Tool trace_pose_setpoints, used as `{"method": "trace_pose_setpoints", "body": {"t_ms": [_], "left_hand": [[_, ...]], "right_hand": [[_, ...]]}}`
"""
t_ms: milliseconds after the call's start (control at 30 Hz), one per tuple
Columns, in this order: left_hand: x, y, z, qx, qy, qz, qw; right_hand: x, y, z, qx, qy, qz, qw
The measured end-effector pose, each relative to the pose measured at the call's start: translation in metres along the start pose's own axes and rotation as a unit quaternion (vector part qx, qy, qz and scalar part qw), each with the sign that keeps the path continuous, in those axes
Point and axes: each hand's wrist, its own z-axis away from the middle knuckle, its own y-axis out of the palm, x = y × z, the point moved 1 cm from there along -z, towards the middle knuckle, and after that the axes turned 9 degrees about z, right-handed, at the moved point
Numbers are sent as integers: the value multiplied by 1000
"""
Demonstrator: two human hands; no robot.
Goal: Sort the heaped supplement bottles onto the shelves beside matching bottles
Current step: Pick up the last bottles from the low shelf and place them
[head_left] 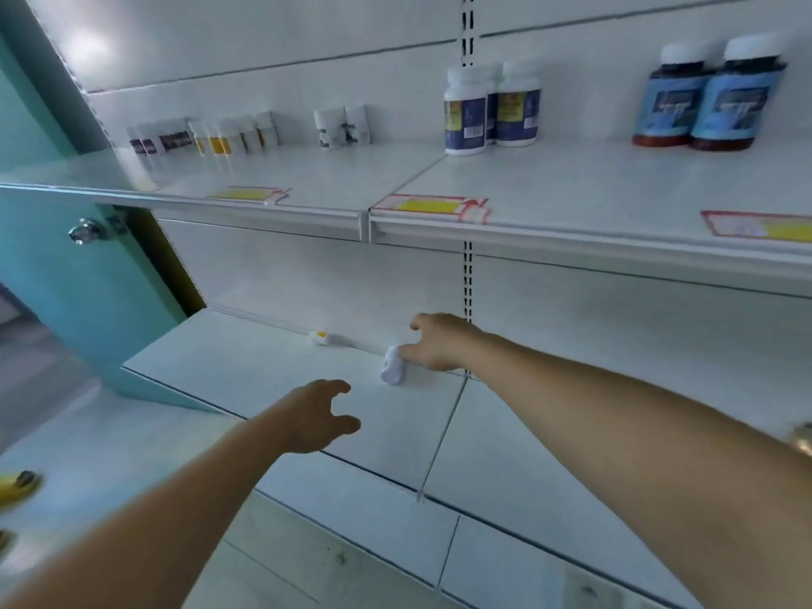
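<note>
- Right hand point(439, 342) reaches to the back of the lower shelf point(272, 367); its fingers touch a small white bottle point(392, 365) lying on its side there. Whether they have closed round it I cannot tell.
- Left hand point(318, 415) hovers over the front part of the same shelf, fingers loosely spread, holding nothing.
- A second small bottle point(319, 337), white with a yellow band, lies on its side against the back edge, to the left of the first and apart from it.
- Upper shelf point(615, 186): row of small dark-labelled and yellow-labelled bottles point(202, 136) at far left; small white bottles point(342, 127) next; taller white bottles with blue labels point(490, 109); two dark bottles with light-blue labels point(707, 96) at right.
- Yellow price tags point(433, 207) lie along the upper shelf's front edge.
- Teal door with a metal knob point(83, 230) stands left of the shelving.
</note>
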Motion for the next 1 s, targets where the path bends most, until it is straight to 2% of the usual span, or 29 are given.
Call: {"method": "trace_pose_setpoints", "body": {"t_ms": [133, 300, 433, 567, 700, 900, 1000], "left_hand": [[52, -37, -64, 29, 5, -4, 1000], [112, -71, -154, 73, 51, -40, 995], [171, -88, -226, 101, 96, -96, 986], [219, -101, -290, 113, 128, -146, 974], [234, -97, -340, 89, 171, -159, 968], [244, -58, -412, 0, 259, -110, 960], [253, -30, -434, 3, 268, -106, 958]], "right_hand": [[21, 18, -62, 25, 56, -15, 998], [39, 48, -120, 28, 153, -51, 987], [68, 81, -150, 17, 247, -100, 964], [106, 111, -166, -3, 305, -122, 945], [120, 135, -189, -34, 352, -125, 927], [95, 203, -245, -48, 392, -78, 915], [85, 233, -259, -56, 422, -70, 902]]}}
